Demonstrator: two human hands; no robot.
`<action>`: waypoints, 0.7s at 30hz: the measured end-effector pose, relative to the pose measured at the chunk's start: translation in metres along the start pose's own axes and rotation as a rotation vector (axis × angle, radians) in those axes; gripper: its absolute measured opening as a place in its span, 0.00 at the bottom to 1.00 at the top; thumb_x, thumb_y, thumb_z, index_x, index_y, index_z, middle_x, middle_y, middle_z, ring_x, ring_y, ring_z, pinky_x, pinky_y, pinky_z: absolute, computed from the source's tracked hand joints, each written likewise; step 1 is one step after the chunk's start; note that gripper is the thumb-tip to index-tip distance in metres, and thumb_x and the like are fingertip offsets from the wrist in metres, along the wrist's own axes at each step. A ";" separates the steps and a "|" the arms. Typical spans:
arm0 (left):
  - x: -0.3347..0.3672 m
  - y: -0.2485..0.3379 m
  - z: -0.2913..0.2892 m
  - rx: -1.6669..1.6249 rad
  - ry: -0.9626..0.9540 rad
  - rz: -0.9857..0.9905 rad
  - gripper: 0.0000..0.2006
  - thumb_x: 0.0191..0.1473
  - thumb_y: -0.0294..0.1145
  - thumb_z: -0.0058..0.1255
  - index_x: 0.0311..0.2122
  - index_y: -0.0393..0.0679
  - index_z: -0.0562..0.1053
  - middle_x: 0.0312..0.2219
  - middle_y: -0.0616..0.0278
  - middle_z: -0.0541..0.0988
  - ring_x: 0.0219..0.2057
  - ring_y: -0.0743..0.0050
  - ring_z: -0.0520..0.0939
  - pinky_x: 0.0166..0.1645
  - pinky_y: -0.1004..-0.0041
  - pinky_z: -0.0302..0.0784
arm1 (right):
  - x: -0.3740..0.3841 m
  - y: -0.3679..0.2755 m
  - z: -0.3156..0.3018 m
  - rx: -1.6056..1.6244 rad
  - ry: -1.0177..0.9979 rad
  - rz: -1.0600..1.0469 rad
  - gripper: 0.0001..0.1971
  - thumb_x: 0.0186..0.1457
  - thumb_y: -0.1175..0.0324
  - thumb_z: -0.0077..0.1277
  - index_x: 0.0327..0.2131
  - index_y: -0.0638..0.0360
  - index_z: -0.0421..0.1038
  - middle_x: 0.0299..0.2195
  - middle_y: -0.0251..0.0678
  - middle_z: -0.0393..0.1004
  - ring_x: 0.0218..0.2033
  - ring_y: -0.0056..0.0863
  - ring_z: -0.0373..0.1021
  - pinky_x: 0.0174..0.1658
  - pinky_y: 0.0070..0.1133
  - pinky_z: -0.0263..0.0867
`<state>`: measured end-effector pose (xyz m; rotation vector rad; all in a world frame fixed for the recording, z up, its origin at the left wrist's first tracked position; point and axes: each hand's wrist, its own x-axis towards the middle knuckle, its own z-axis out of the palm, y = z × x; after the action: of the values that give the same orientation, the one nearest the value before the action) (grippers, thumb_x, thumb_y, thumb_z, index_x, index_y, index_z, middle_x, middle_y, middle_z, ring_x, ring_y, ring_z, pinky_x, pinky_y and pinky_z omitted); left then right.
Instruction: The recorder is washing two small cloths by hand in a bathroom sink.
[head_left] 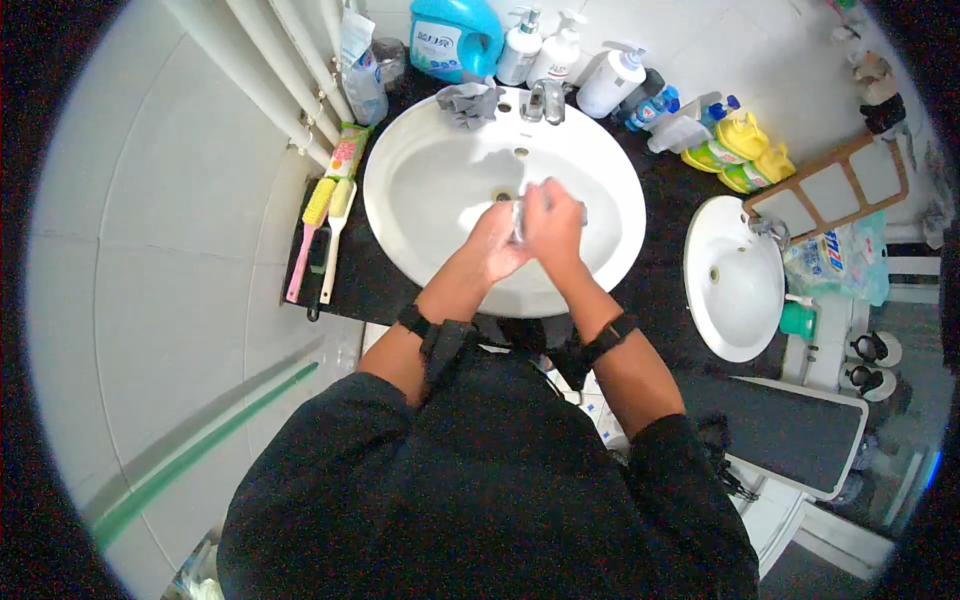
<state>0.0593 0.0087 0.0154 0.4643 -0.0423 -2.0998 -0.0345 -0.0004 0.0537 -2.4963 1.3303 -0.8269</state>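
So, both hands are together over the white oval sink (400, 235), with a pale greyish thing (518, 222) pinched between them, roughly over the middle of the bowl. The right hand (553, 222) looks curled into a fist on it. The left hand (498, 245) sits against its other side, but it's too blurry for me to tell if those fingers are wrapped round it or just bracing it. Can't really say what the thing is either, between the blur and the hands covering most of it.

Holding it low over the bowl makes sense to me, since any drips would stay off the black desk (665, 240). A crumpled grey cloth (470, 104) is on the back rim left of the tap (543, 102), probably so it drains inward. The blue jug (455, 40) and white pump bottle (610, 82) stand along the wall, I'd guess to leave elbow room up front. Same idea with the pink-handled brush (309, 240) and cream-handled brush (338, 240), laid side by side left of the sink, within easy reach of the left hand.
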 end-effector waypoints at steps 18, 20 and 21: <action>-0.017 0.005 0.044 -0.009 -0.007 -0.065 0.20 0.59 0.47 0.25 0.37 0.41 0.66 0.32 0.60 0.73 0.33 0.69 0.75 0.43 0.68 0.70 | -0.009 0.007 0.012 0.053 0.140 0.008 0.20 0.48 0.61 0.43 0.45 0.60 0.64 0.35 0.50 0.70 0.40 0.49 0.65 0.49 0.40 0.55; -0.007 0.000 0.023 0.016 0.061 0.006 0.19 0.59 0.46 0.26 0.36 0.42 0.66 0.31 0.62 0.72 0.32 0.72 0.74 0.42 0.69 0.70 | -0.006 0.010 0.007 0.013 0.082 -0.004 0.21 0.48 0.61 0.43 0.45 0.60 0.64 0.34 0.49 0.70 0.39 0.49 0.66 0.49 0.41 0.55; 0.000 -0.002 0.010 0.039 0.130 0.079 0.17 0.59 0.44 0.28 0.36 0.43 0.66 0.30 0.64 0.72 0.31 0.76 0.74 0.42 0.71 0.70 | -0.003 0.011 0.006 -0.025 0.024 -0.019 0.21 0.48 0.60 0.43 0.45 0.60 0.64 0.34 0.48 0.70 0.37 0.49 0.66 0.49 0.41 0.55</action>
<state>0.0540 0.0088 0.0241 0.6119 -0.0261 -1.9903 -0.0406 -0.0047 0.0433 -2.5300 1.3343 -0.8518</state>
